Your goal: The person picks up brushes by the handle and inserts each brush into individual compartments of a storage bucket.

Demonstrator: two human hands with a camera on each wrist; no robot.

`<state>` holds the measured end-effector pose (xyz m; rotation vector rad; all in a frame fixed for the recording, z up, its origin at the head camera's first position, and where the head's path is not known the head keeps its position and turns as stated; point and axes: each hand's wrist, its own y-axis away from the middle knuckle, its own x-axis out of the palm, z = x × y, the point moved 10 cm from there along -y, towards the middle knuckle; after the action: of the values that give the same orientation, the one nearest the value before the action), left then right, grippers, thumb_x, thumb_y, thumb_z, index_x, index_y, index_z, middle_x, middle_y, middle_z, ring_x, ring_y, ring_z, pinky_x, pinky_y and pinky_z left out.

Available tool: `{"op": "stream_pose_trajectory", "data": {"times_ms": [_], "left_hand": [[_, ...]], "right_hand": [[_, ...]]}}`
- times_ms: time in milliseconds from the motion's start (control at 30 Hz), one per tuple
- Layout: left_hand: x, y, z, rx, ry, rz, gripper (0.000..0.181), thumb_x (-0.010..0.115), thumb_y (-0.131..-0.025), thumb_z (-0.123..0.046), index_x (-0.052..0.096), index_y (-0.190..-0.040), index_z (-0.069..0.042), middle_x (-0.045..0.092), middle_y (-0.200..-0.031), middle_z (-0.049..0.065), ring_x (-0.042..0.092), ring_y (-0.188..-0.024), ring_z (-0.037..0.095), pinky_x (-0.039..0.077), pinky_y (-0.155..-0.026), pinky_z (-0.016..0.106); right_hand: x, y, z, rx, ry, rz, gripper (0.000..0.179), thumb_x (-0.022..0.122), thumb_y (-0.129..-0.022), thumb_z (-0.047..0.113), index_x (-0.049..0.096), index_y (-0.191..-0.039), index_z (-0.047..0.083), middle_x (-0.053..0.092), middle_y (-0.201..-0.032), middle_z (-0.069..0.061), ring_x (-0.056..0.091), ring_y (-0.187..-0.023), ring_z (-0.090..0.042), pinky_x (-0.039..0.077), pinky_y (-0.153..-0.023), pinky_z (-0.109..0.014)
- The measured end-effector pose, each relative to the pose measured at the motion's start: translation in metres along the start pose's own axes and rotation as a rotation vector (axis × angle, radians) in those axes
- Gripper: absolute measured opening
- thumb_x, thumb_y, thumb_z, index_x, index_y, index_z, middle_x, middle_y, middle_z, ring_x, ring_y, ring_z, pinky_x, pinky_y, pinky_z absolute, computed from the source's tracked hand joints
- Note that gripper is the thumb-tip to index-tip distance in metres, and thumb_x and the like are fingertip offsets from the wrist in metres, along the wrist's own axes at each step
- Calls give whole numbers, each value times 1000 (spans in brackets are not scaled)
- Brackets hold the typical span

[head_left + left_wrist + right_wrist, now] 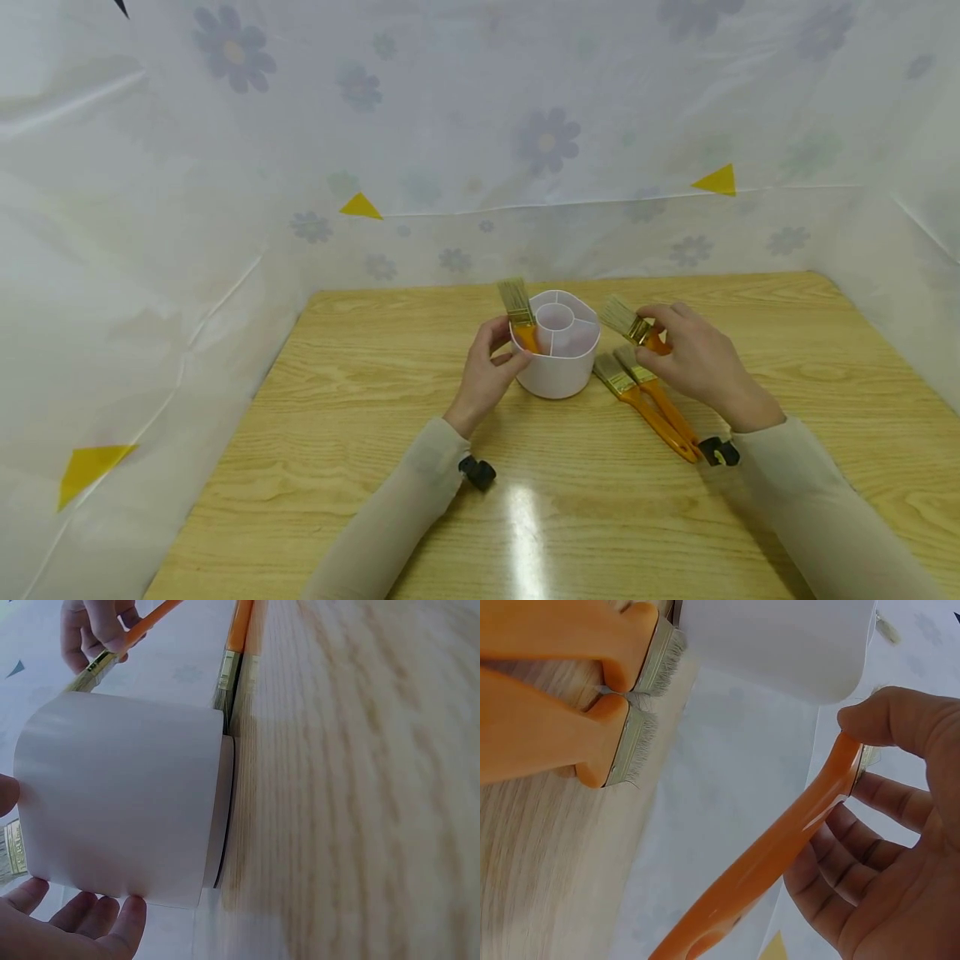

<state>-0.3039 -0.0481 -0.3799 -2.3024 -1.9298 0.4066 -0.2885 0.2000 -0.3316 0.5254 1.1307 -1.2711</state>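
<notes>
A round white divided organizer (557, 379) stands on the table, with a paintbrush (516, 302) upright in its left compartment, bristles up. My left hand (491, 367) holds the organizer at its left side, thumb by the front rim and fingertips (133, 915) against the wall. To the right of the organizer, my right hand (693, 354) pinches a second paintbrush (621, 317) between thumb and fingers near its metal band. Its bristles point up and left toward the organizer's rim, and its orange handle (757, 859) slants down, clear of the palm.
Two more paintbrushes (652, 408) with orange handles lie side by side on the wooden table (360, 375), close to the organizer's right side, bristles toward it. White flowered sheeting (450, 125) with yellow triangles surrounds the table at the back and sides.
</notes>
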Motion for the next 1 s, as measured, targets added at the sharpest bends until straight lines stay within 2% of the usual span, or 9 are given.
{"op": "stream_pose_trajectory", "data": {"times_ms": [100,300,400,567,633,767,1000], "left_hand": [[0,0,0,0,6,6,60,66,-90,-9,36,-143,-6,42,-142,15,41,-129,32,37,-103,52],[-2,0,1,-11,-27,-15,58,66,-89,-9,39,-141,-9,46,-138,9,45,-126,24,41,-101,46],[-2,3,-9,-8,-25,-9,57,65,-89,-7,39,-140,-6,46,-138,12,45,-126,27,41,-101,47],[0,2,-8,-22,-2,16,61,65,-89,-6,36,-142,-2,41,-141,19,41,-129,34,37,-103,52],[-1,0,1,-16,-4,5,61,66,-89,-8,37,-142,-6,42,-141,15,42,-129,31,38,-103,51],[-2,2,1,-8,-9,-13,58,67,-89,-10,39,-141,-9,45,-139,11,44,-127,26,39,-102,49],[1,0,0,3,8,13,61,66,-89,-7,37,-142,-5,42,-141,16,41,-129,32,38,-103,51]], "right_hand": [[1,-1,1,-4,-4,-11,47,66,-86,22,53,-130,12,53,-98,-6,51,-77,-20,40,-56,-33],[0,-2,7,-44,-3,-33,45,65,-86,20,53,-129,12,53,-96,-6,53,-79,-22,41,-57,-33],[0,-2,9,-56,-6,-38,45,65,-86,20,53,-129,12,53,-96,-6,53,-80,-23,41,-58,-33],[0,-2,12,-68,-8,-44,44,65,-86,20,53,-127,12,53,-96,-5,53,-79,-22,41,-57,-32],[0,-2,13,-74,-5,-50,44,65,-86,20,54,-127,12,53,-95,-5,53,-78,-22,40,-57,-32],[-1,-3,16,-81,-1,-59,44,65,-85,20,54,-127,12,54,-95,-5,53,-78,-21,41,-56,-32],[-3,-5,20,-91,-10,-72,44,67,-85,21,55,-126,11,55,-94,-5,54,-77,-21,41,-57,-33]]}}
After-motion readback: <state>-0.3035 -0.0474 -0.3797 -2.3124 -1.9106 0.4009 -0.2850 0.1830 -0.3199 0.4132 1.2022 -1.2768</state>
